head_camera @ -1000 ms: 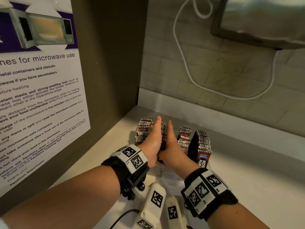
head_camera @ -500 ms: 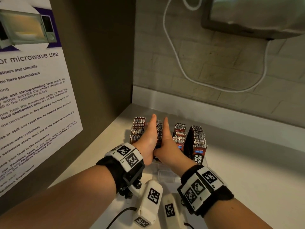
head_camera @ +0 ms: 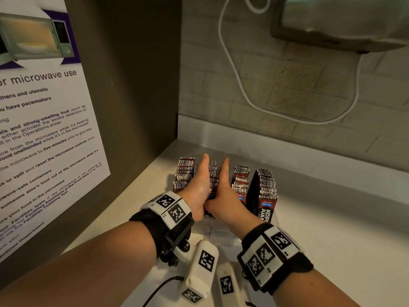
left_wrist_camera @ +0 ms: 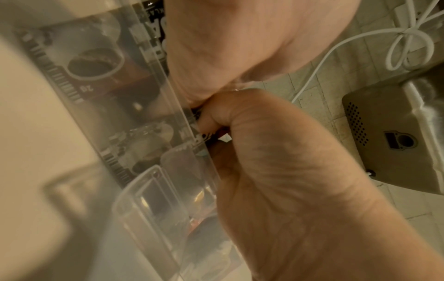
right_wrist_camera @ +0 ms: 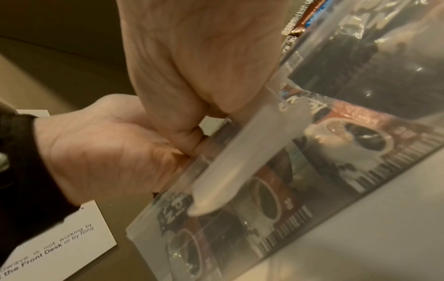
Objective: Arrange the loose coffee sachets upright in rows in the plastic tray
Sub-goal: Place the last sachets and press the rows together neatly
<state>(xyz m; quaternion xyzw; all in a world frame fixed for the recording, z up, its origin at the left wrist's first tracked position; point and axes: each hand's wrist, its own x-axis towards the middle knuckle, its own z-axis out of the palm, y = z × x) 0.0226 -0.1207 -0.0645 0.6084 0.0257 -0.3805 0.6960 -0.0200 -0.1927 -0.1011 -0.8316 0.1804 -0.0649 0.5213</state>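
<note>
A clear plastic tray point(head_camera: 221, 237) stands on the white counter with several rows of brown coffee sachets upright in it. My left hand point(head_camera: 200, 187) and right hand point(head_camera: 224, 191) lie flat with straight fingers on either side of the second row point(head_camera: 213, 176), pressing it between them. Both thumbs meet at the front of that row. A row point(head_camera: 185, 173) stands to the left and two rows point(head_camera: 241, 182) point(head_camera: 266, 189) to the right. The left wrist view shows my left hand point(left_wrist_camera: 288, 171) against the tray wall point(left_wrist_camera: 168, 91). In the right wrist view my right hand point(right_wrist_camera: 192, 57) is above the tray rim point(right_wrist_camera: 240, 152).
A dark side panel with a microwave poster point(head_camera: 44, 129) closes the left side. Behind the tray is a brick wall with a white cable point(head_camera: 236, 80) and a metal appliance point(head_camera: 343, 23) above. White counter point(head_camera: 332, 240) stretches to the right.
Both hands stay pressed on the same row of sachets. Only the head view has shifted slightly.
</note>
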